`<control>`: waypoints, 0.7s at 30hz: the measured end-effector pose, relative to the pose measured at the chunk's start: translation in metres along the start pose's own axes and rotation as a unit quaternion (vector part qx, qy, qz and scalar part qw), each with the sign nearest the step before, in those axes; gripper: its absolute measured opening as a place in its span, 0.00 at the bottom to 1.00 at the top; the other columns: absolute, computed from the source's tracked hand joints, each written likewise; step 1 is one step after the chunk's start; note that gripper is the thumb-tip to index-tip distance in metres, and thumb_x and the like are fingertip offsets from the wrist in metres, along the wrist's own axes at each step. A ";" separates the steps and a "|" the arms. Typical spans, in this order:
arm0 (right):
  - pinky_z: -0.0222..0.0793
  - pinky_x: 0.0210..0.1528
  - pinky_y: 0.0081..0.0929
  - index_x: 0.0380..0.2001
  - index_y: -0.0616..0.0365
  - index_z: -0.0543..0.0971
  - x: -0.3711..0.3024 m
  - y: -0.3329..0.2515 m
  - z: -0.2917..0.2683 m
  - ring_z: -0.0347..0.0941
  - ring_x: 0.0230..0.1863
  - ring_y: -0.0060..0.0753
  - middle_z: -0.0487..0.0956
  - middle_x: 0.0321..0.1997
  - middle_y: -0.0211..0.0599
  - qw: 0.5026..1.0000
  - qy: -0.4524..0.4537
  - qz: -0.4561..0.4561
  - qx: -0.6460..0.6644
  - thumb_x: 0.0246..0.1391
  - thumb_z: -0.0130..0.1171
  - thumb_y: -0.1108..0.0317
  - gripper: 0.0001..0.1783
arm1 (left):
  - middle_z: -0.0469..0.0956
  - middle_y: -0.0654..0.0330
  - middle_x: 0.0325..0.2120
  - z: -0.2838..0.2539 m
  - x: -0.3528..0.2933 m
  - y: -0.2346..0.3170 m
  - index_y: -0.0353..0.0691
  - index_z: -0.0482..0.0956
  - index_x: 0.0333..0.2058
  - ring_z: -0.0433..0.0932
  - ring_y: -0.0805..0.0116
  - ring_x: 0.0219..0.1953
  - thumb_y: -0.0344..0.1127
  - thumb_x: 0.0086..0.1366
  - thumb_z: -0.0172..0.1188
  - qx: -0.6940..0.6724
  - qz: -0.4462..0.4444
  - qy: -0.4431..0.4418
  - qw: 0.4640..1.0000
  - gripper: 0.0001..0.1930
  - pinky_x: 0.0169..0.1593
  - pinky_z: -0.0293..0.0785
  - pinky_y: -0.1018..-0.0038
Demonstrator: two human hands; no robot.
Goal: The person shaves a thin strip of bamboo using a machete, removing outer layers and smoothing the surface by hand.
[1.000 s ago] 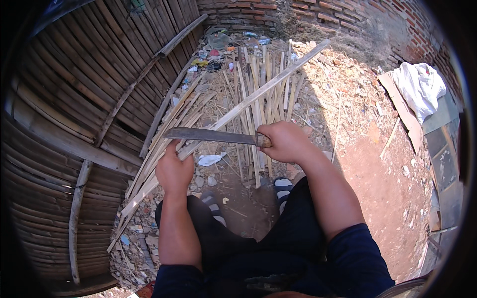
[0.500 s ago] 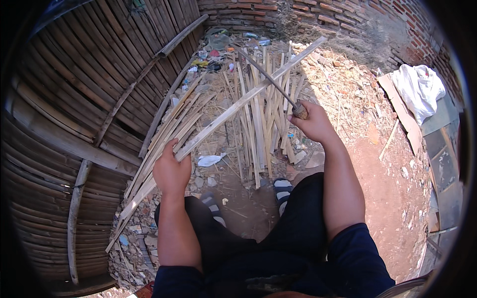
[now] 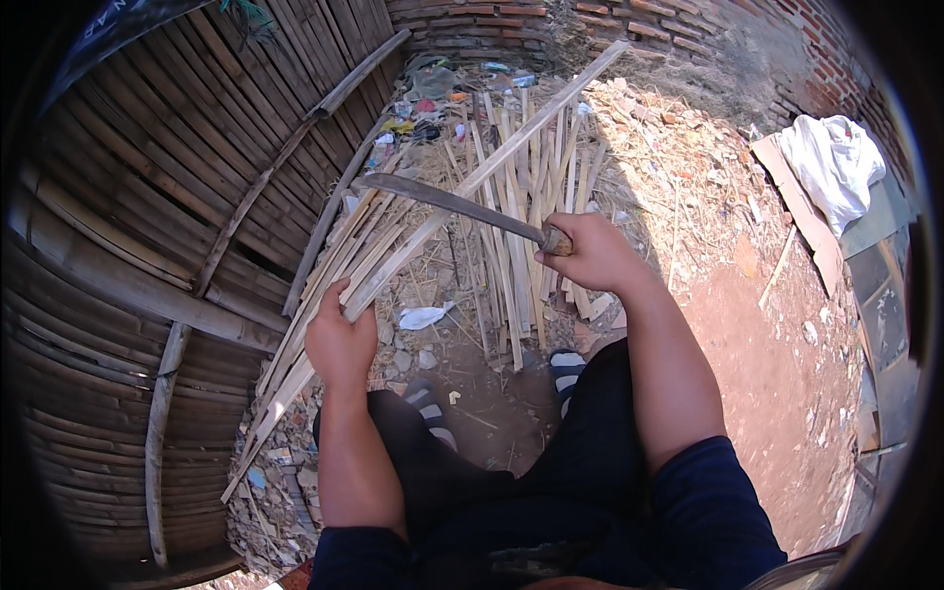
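Viewed from my remote station, the left hand (image 3: 341, 344) is closed around the near part of a long pale wooden strip (image 3: 511, 154), thumb and fingers on opposite edges. I judge this pinch serves to steady its slant; the strip runs from the hand toward the ground's far edge, below the brick wall (image 3: 472, 25).

The right hand (image 3: 593, 254) is clenched on the handle of a machete (image 3: 482, 213). The blade crosses the strip in view; contact I cannot confirm. The handle grip presumably keeps the fingers off the steel.

Further strips lie lengthwise in two groups, a left pile (image 3: 344, 251) along the ground's left edge beside the slatted wall (image 3: 128, 197), and a middle pile (image 3: 516, 270), probably aligned for easy reach.

Materials noted: strip straight, flat-faced, squared; blade dark, dull, gently curved toward its tip; handle rounded, brown, worn-looking; ground rough with rubble and dry shavings.
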State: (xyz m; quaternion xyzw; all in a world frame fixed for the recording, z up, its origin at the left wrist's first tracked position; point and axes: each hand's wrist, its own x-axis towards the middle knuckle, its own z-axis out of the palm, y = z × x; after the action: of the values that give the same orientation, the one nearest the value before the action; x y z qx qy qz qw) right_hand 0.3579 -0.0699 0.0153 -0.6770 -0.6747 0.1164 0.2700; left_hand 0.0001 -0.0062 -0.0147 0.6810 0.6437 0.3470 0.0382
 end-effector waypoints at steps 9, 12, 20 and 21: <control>0.73 0.38 0.47 0.36 0.59 0.81 -0.008 0.004 -0.007 0.80 0.34 0.55 0.82 0.30 0.49 1.000 0.010 0.013 -0.004 0.54 0.74 0.56 0.18 | 0.85 0.49 0.27 -0.001 0.001 0.007 0.47 0.87 0.52 0.87 0.46 0.34 0.44 0.58 0.72 -0.005 -0.004 -0.017 1.000 0.23 0.40 0.81 0.56; 0.74 0.39 0.51 0.35 0.56 0.81 -0.011 -0.022 0.008 0.81 0.37 0.60 0.83 0.30 0.48 0.996 -0.057 -0.050 -0.056 0.54 0.73 0.54 0.18 | 0.85 0.46 0.33 0.000 -0.001 0.010 0.47 0.86 0.54 0.86 0.46 0.38 0.44 0.57 0.74 -0.030 -0.029 -0.059 0.997 0.25 0.44 0.79 0.58; 0.77 0.48 0.51 0.43 0.55 0.83 -0.007 0.001 -0.013 0.83 0.44 0.59 0.85 0.37 0.52 0.998 -0.056 0.008 -0.002 0.54 0.72 0.54 0.20 | 0.83 0.48 0.24 0.002 -0.002 0.002 0.45 0.86 0.53 0.85 0.45 0.30 0.41 0.58 0.73 -0.026 0.015 -0.024 0.999 0.23 0.36 0.78 0.56; 0.77 0.48 0.50 0.44 0.57 0.83 -0.012 0.023 -0.017 0.83 0.45 0.58 0.85 0.38 0.53 0.999 0.006 0.040 0.024 0.54 0.72 0.53 0.21 | 0.83 0.48 0.25 0.004 -0.003 0.011 0.45 0.86 0.53 0.85 0.45 0.30 0.41 0.58 0.74 -0.036 0.003 -0.035 0.999 0.23 0.37 0.78 0.56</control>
State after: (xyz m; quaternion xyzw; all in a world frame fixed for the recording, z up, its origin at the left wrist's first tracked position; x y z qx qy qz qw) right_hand 0.3860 -0.0839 0.0152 -0.6976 -0.6423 0.1391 0.2853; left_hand 0.0117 -0.0090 -0.0131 0.6931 0.6270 0.3457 0.0838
